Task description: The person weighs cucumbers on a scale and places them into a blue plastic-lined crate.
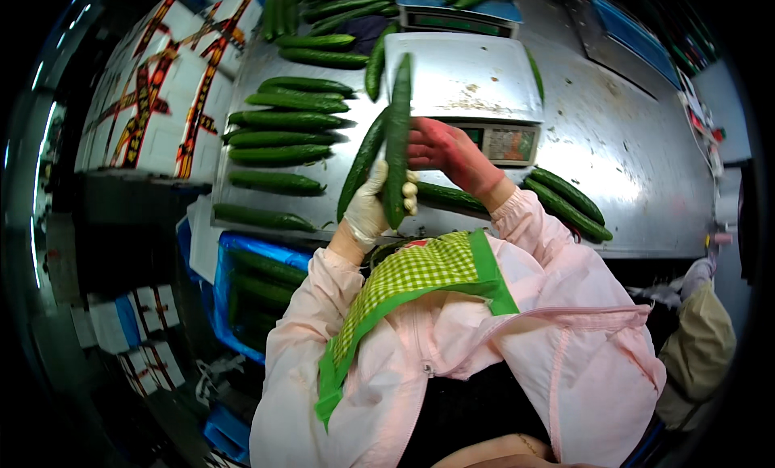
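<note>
A long dark green cucumber point(398, 137) stands nearly upright in the picture, its lower end in my left hand point(367, 210), which wears a whitish glove and is closed round it. My right hand point(452, 152), reddish in colour, is just right of that cucumber with fingers stretched toward it; the fingertips pass close to its edge, and I cannot tell whether they touch. Another cucumber point(359, 165) slants just left of the held one; whether my left hand touches it is unclear. Under my right wrist lies one more cucumber point(448, 197).
Rows of cucumbers point(282, 120) lie along the metal table's point(646, 202) left side. A weighing scale point(484, 60) with a flat steel plate stands ahead. Two cucumbers point(565, 202) rest at right. A blue-lined crate point(266, 242) of cucumbers is at lower left, below white taped boxes point(161, 97).
</note>
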Demonstrator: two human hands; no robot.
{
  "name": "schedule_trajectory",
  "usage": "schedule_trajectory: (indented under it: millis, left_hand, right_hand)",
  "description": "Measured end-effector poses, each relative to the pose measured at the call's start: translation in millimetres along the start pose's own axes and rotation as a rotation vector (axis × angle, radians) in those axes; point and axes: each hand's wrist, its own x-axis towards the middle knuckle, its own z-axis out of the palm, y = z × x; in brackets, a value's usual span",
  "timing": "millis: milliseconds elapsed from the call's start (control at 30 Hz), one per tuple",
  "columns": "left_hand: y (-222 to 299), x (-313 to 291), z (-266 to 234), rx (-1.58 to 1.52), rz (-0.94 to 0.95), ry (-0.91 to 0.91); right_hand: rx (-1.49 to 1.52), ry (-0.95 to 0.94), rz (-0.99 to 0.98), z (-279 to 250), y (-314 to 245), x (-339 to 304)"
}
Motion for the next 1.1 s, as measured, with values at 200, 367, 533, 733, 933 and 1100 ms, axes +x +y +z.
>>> schedule_trajectory:
  millis: [200, 367, 533, 733, 933, 1100]
  left_hand:
    - [9.8, -18.1, -18.1, 0.572, -0.190, 0.105]
    - [9.7, -32.8, -16.3, 1.118, -0.167, 0.291]
    - [17.0, -48.0, -24.9, 1.766, 0.114, 0.321]
    - [56.9, -43.6, -46.4, 2.418, 0.436, 0.305]
    - [91.9, -49.9, -43.0, 2.523, 0.553, 0.268]
    - [90.2, -39.0, -36.3, 2.547, 0.567, 0.165]
  right_hand:
    - [0.318, 0.185, -0.066, -28.6, 21.3, -14.4]
    - [0.230, 0.351, -0.015, -50.6, 16.3, -64.7]
    - [0.345, 0.321, -0.033, -54.4, 43.4, -82.4]
    - [0.063, 0.313, 0.247, -33.6, 51.0, -68.8]
    - [0.152, 0.145, 0.143, 0.9, 58.5, -21.1]
    - [0.183, 0.079, 0.169, 17.2, 60.5, -16.6]
